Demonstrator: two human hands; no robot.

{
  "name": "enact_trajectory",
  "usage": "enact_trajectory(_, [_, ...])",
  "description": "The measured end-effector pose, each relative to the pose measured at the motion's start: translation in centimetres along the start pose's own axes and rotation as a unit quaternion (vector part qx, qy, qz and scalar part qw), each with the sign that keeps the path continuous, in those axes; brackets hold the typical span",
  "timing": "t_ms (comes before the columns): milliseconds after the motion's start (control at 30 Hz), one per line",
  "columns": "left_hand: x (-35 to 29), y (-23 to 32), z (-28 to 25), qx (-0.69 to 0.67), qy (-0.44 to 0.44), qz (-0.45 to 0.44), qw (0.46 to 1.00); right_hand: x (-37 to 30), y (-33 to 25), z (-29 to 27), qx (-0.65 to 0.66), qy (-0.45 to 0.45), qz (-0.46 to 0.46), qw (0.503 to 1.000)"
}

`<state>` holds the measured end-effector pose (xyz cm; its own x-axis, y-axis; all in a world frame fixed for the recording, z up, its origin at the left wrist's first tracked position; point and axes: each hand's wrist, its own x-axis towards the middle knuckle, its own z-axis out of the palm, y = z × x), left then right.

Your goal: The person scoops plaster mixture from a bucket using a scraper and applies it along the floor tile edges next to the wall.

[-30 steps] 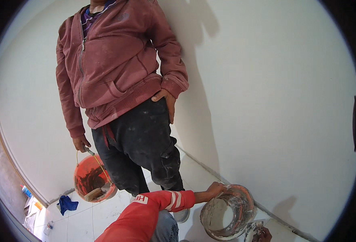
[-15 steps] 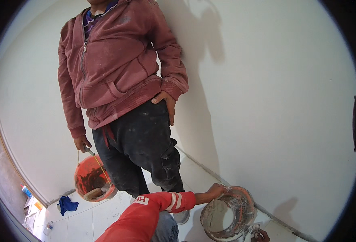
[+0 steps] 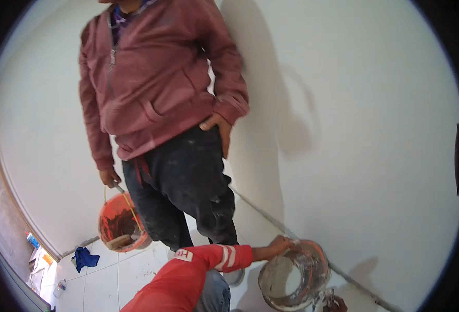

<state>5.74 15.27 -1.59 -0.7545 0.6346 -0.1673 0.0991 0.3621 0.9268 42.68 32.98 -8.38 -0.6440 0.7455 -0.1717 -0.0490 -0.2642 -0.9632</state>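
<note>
My left hand (image 3: 280,245), at the end of a red sleeve, is closed on the far rim of a plaster-smeared bucket (image 3: 320,260). Pale wet mix (image 3: 281,278) lies inside the bucket, which stands on the floor near the wall. At the lower edge, my right hand (image 3: 337,304) shows only in part. Its fingers are curled round a plaster-coated trowel (image 3: 320,299) beside the bucket's near rim; most of this tool is cut off or hidden.
A co-worker in a maroon jacket (image 3: 151,88) stands ahead, one hand holding an orange bucket (image 3: 104,223) with a roller-like piece (image 3: 119,242) in it. A blue cloth (image 3: 85,259) and a clear bottle (image 3: 60,287) lie on the tiles. The white wall (image 3: 375,156) rises at right.
The co-worker's body appears slightly farther right, and the shadow on the wall has changed shape. Both of my hands stay by the plaster bucket, with almost no shift.
</note>
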Motion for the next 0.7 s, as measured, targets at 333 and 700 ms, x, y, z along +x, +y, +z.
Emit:
enact_trajectory(333, [-1.8,3.1,2.9,0.029,-0.01,-0.05,0.998,-3.8,-8.4,-2.7,-0.186,-0.038,-0.048,0.981])
enact_trajectory(700, [-5.0,6.1,2.2,-0.084,-0.074,-0.038,0.993,-3.8,-8.3,1.2,-0.408,-0.084,-0.109,0.903])
